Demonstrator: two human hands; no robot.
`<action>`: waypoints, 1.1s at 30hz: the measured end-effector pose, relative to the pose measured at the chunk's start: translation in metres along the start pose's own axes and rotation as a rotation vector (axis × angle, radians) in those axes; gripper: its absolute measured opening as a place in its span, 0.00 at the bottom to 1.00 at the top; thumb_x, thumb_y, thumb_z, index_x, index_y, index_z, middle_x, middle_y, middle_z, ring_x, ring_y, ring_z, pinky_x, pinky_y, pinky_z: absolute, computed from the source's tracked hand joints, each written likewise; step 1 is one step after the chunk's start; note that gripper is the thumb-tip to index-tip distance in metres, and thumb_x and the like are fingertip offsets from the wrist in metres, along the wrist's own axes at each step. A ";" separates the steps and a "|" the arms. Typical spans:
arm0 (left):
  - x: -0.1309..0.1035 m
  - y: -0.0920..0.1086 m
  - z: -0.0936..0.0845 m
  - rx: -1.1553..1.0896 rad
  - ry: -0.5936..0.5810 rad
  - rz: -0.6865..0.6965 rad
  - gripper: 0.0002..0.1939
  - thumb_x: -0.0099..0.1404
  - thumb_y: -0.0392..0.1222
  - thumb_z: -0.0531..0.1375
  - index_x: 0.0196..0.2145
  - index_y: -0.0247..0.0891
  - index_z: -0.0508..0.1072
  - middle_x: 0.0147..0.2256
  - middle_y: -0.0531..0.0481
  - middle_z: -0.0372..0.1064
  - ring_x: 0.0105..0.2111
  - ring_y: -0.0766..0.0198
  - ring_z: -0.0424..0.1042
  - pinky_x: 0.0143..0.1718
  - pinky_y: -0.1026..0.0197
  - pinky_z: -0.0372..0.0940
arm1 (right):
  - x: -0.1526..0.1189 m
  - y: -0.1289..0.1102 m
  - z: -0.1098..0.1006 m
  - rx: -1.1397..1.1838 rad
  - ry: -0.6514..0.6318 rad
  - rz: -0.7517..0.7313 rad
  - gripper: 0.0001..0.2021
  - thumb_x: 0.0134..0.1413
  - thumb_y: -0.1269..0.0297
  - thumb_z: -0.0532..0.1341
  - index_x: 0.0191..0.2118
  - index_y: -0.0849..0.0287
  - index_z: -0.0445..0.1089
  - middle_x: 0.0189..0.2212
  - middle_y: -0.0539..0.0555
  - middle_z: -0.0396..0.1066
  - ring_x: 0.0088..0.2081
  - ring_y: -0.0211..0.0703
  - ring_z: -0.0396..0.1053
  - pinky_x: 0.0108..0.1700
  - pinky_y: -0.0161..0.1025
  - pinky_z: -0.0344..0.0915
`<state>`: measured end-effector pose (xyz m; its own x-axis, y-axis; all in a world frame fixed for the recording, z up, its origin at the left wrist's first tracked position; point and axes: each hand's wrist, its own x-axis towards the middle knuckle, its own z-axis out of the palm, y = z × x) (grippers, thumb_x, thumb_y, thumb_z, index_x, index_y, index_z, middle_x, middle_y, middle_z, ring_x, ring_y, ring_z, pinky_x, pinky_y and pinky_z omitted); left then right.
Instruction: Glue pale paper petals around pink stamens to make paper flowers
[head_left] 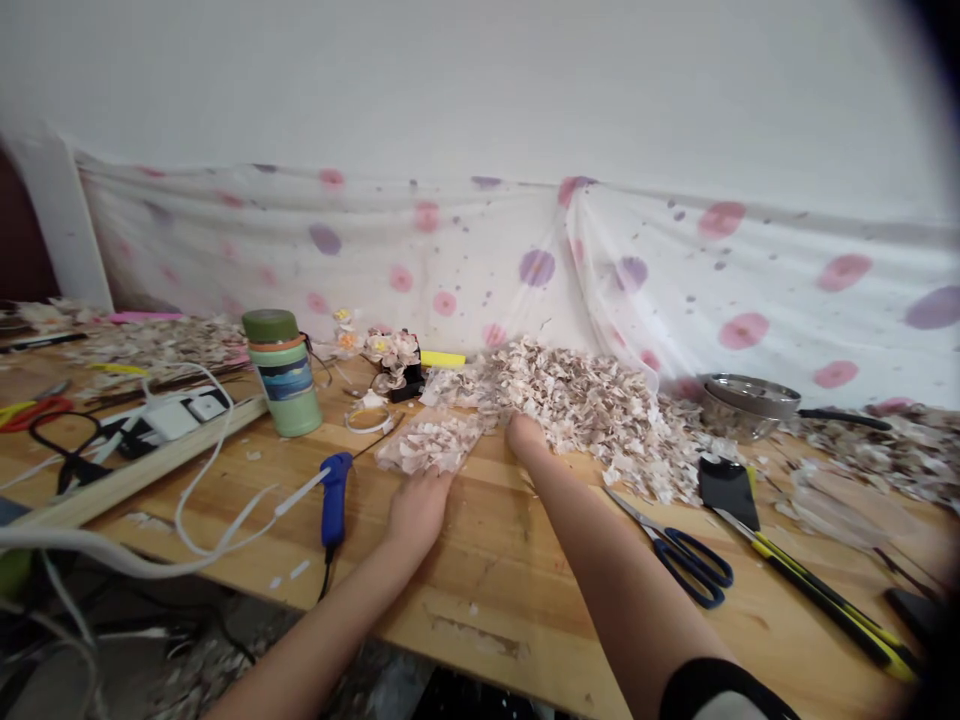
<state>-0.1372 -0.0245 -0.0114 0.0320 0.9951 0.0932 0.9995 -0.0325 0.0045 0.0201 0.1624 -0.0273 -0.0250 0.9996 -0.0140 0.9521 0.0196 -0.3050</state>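
My left hand [418,503] is at the near edge of a clear plastic bag [469,440] with pale petal-like pieces [429,446] in it. Its fingers are curled against the bag, their tips out of sight. Farther forward, my right hand [526,436] reaches to the near left edge of a big heap of beige and brownish petal-like pieces [592,400]. The fingers of that hand are hidden, so what they hold, if anything, does not show. The bag lies flat on the wooden table [480,560], just left of the heap.
On the left are a blue glue gun [334,500], a green bottle [281,375], white cables and a power strip [172,412]. Scissors [686,555], a yellow-black utility knife [825,600] and a bowl-like metal pan [750,400] lie right. A spotted sheet [480,230] hangs behind.
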 end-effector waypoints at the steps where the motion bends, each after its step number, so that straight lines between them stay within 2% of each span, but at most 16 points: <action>1: 0.000 -0.001 0.000 -0.016 -0.002 0.011 0.11 0.68 0.42 0.59 0.46 0.35 0.72 0.46 0.45 0.72 0.44 0.57 0.73 0.46 0.48 0.69 | 0.004 0.004 -0.002 -0.006 -0.005 0.021 0.15 0.63 0.60 0.59 0.53 0.60 0.66 0.51 0.58 0.68 0.47 0.47 0.70 0.47 0.50 0.70; 5: -0.008 -0.004 -0.003 -0.076 -0.006 0.037 0.07 0.69 0.36 0.56 0.40 0.34 0.74 0.42 0.46 0.74 0.43 0.58 0.73 0.45 0.51 0.68 | 0.016 0.018 -0.007 -0.013 -0.030 0.072 0.16 0.63 0.60 0.60 0.53 0.60 0.66 0.51 0.58 0.68 0.47 0.48 0.70 0.47 0.50 0.71; 8: -0.018 -0.005 -0.005 -0.107 -0.009 0.028 0.12 0.68 0.29 0.52 0.38 0.34 0.75 0.40 0.44 0.75 0.42 0.56 0.74 0.42 0.56 0.66 | 0.017 0.024 -0.005 -0.007 -0.034 0.071 0.16 0.63 0.60 0.60 0.53 0.60 0.66 0.51 0.58 0.68 0.47 0.48 0.70 0.47 0.50 0.70; 17: -0.038 -0.021 -0.001 -0.160 -0.002 0.046 0.13 0.65 0.28 0.50 0.34 0.38 0.73 0.38 0.45 0.74 0.41 0.55 0.72 0.41 0.58 0.62 | 0.014 0.027 -0.009 0.029 -0.057 0.025 0.15 0.63 0.60 0.59 0.53 0.60 0.66 0.51 0.58 0.68 0.47 0.47 0.70 0.47 0.50 0.71; 22: -0.048 -0.027 0.003 -0.183 -0.006 0.124 0.16 0.63 0.25 0.48 0.34 0.38 0.72 0.38 0.45 0.73 0.43 0.54 0.70 0.43 0.56 0.61 | 0.000 0.031 -0.021 0.063 -0.036 -0.043 0.15 0.63 0.60 0.59 0.53 0.59 0.67 0.51 0.57 0.68 0.47 0.47 0.70 0.47 0.49 0.70; 26: -0.054 -0.027 0.007 -0.204 -0.015 0.185 0.16 0.62 0.24 0.49 0.33 0.39 0.73 0.38 0.45 0.73 0.43 0.54 0.69 0.43 0.56 0.62 | -0.018 0.044 -0.034 0.073 -0.010 -0.066 0.15 0.63 0.60 0.59 0.52 0.59 0.67 0.51 0.57 0.68 0.47 0.47 0.70 0.47 0.49 0.70; 33: -0.048 -0.026 0.008 -0.282 0.000 0.288 0.15 0.65 0.27 0.49 0.35 0.40 0.73 0.40 0.46 0.74 0.45 0.56 0.70 0.45 0.58 0.62 | -0.038 0.072 -0.063 0.070 -0.011 -0.046 0.14 0.63 0.60 0.59 0.52 0.59 0.67 0.51 0.57 0.68 0.47 0.47 0.70 0.47 0.49 0.70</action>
<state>-0.1651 -0.0705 -0.0243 0.3103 0.9416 0.1307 0.9083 -0.3343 0.2516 0.1085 0.1276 0.0111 -0.0721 0.9974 -0.0089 0.9265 0.0636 -0.3710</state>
